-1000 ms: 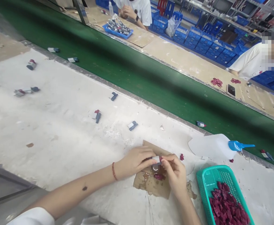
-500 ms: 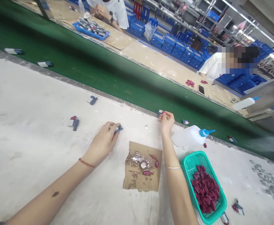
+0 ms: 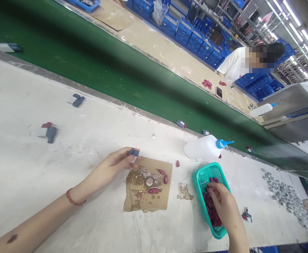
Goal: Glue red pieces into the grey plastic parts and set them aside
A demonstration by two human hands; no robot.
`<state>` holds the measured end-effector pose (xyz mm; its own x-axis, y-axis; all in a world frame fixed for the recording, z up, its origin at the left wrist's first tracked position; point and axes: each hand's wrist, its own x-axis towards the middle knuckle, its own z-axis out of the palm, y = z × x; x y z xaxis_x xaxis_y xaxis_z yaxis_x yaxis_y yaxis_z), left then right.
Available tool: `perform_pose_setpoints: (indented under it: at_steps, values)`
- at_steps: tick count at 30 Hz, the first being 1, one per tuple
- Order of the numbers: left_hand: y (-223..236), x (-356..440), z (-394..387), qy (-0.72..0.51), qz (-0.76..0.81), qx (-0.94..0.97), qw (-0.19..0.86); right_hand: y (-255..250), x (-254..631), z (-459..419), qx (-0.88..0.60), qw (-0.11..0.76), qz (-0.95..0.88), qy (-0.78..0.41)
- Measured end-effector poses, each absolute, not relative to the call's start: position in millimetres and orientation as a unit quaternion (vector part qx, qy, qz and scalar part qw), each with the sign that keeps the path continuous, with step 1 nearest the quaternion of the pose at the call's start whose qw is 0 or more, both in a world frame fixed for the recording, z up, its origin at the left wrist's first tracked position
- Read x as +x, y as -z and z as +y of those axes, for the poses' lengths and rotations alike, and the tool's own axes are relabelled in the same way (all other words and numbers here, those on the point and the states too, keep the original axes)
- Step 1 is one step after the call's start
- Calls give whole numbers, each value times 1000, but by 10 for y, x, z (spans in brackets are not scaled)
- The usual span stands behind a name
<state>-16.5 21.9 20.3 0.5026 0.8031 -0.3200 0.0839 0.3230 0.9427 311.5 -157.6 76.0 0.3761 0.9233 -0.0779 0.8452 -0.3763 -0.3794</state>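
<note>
Head view, viewed from my remote station. Left hand [image 3: 119, 161]: I have the blue-grey part [image 3: 134, 152] pinched between thumb and fingers, its pale face showing, near the top-left corner of the cardboard [image 3: 161, 200]. Right hand [image 3: 223, 200]: inside the green basket [image 3: 199, 191], fingertips bent down onto the maroon pieces [image 3: 211, 209]; I cannot tell whether one is gripped. Wet patches and a round metal piece [image 3: 149, 181] lie on the cardboard.

Handling notes, my judgement: step in hand looks like picking out a single maroon piece. Best to pinch from the pile's top, lift straight clear of the wall, and check that no second piece clings. Keep the left grip light, fingers off the pale face.
</note>
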Motion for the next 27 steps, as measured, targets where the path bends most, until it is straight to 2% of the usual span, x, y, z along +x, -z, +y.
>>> perform_pose_setpoints:
  at_steps: [5,9,15,19,24,27]
  values:
    - [-192,-101,140,-271,423,528,685,-456,3452,-1665,-818,58,-562,-111]
    - [-204,-106,124,-272,426,557,660,-414,3434,-1627,-821,22,-560,-108]
    - [-213,-108,125,-259,420,534,687,-461,3471,-1622,-815,52,-569,-96]
    - [-166,-100,105,-258,409,532,695,-434,3498,-1613,-829,53,-543,-123]
    - [-126,-98,91,-246,408,536,697,-404,3450,-1551,-848,52,-519,-97]
    - [-124,-92,83,-249,410,533,697,-454,3395,-1545,-849,144,-486,-150]
